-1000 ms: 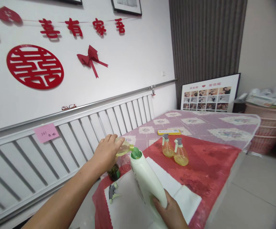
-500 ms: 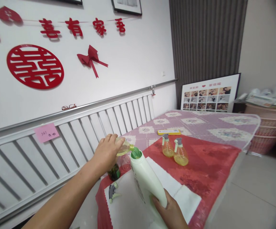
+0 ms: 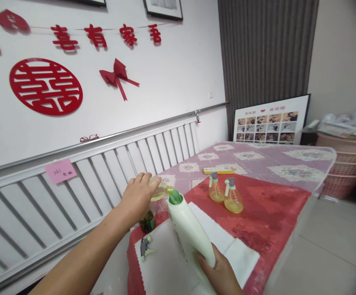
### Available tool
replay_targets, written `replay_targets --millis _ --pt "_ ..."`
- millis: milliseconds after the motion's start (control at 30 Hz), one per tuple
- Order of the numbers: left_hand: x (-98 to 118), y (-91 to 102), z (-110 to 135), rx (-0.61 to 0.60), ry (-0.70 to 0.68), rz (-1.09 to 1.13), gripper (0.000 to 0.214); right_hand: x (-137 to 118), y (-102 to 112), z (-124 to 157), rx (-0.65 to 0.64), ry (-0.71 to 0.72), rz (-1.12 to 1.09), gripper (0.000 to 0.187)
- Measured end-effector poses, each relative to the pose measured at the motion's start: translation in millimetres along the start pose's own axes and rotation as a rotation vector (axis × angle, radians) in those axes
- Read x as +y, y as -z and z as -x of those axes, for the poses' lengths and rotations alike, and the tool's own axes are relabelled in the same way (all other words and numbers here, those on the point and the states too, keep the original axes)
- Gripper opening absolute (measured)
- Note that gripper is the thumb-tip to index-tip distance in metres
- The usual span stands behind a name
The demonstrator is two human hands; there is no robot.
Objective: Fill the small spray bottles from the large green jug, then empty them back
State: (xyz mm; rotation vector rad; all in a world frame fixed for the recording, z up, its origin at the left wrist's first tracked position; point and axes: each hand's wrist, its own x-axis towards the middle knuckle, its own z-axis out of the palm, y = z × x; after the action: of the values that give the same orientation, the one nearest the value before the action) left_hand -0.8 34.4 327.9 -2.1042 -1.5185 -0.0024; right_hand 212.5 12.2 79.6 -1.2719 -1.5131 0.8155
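My left hand [image 3: 139, 196] is wrapped round a clear bottle [image 3: 159, 192] with yellowish contents, tipped on its side. Its neck meets the open green mouth [image 3: 176, 198] of a large pale green jug [image 3: 190, 229]. By its handle, the jug is gripped in my right hand [image 3: 219, 270] and leans toward the left. Below my left hand are a dark green bottle [image 3: 147, 222] and a loose grey and pale green spray head [image 3: 146, 247] on a white cloth [image 3: 242, 256]. Two clear spray bottles with yellow liquid, one nearer [image 3: 233, 200] and one farther [image 3: 216, 190], stand beyond the jug.
A red cloth [image 3: 273, 205] covers part of the table under a patterned purple tablecloth [image 3: 248, 156]. On it lies a yellow-edged flat box [image 3: 217, 170]. A white radiator [image 3: 116, 159] runs along the left wall, and pink baskets [image 3: 341, 176] are stacked at right.
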Motion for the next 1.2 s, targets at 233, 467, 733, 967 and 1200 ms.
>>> replay_targets --millis 233,467,733,967,1200 --pt "-0.4 -0.6 0.4 0.011 -0.015 -0.008 0.075 -1.9 0.5 -0.8 0.012 0.0 0.002 0.031" --pt "1.0 2.5 0.5 0.003 0.001 -0.005 0.074 -6.0 1.9 -0.4 0.015 0.001 0.004 0.03" --pt "1.1 1.7 0.6 0.017 -0.005 -0.012 0.075 -3.6 0.7 -0.3 0.019 0.006 -0.019 0.03" --pt "1.3 3.4 0.9 0.024 -0.01 -0.007 0.074 -3.9 0.5 0.0 0.019 -0.003 -0.013 0.031" --pt "1.6 2.7 0.5 0.033 -0.018 -0.029 0.072 -1.1 -1.2 0.9 0.034 -0.01 -0.031 0.033"
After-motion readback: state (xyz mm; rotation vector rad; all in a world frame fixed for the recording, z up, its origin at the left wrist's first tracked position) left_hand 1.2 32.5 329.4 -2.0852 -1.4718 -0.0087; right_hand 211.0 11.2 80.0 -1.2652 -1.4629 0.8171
